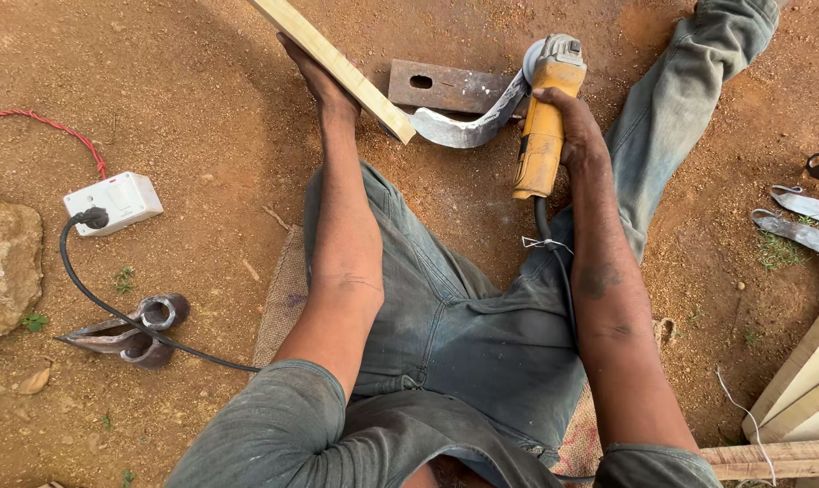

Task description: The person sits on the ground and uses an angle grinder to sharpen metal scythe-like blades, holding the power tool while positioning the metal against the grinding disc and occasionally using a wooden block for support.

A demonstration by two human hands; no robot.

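I sit on the bare earth with my legs apart. My left hand (316, 79) grips a long pale wooden handle (337, 65) whose end carries a curved grey steel blade (464, 126). That blade rests against a rusty flat metal plate (446, 87) with a slot hole in it. My right hand (568, 122) is closed around a yellow angle grinder (543, 117), whose disc end (536, 56) sits by the blade's tip. The grinder's black cable runs down between my legs.
A white socket box (116, 201) with a black plug and red wire lies at the left, beside a rock (3, 262). Two forged blade heads (129, 334) lie below it. More curved blades (803, 221) and wooden handles (803, 389) are at the right.
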